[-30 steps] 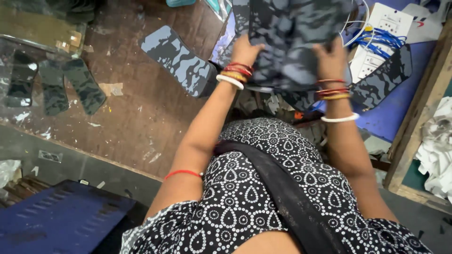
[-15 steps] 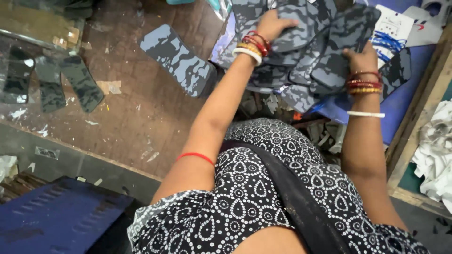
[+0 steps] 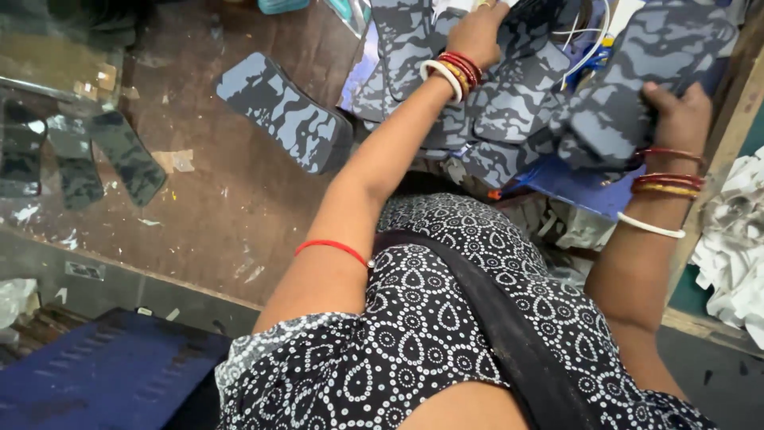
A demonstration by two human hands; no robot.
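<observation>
My left hand reaches far forward onto a fanned heap of grey-and-black camouflage sole pieces and rests on the top ones. My right hand grips a stack of the same camouflage soles at the right side, thumb over their edge. Both wrists wear red, gold and white bangles. One single camouflage sole lies apart on the brown worktop to the left of my arm.
Dark sole pieces lie at the worktop's left end. A blue sheet sits under the heap, with white and blue wires behind. A wooden frame and crumpled white paper stand at right. A blue metal panel is lower left.
The bunch of soles that both hands held together has been split and spread. My left hand moved up and forward over the heap; my right hand swung out to the right with a stack.
</observation>
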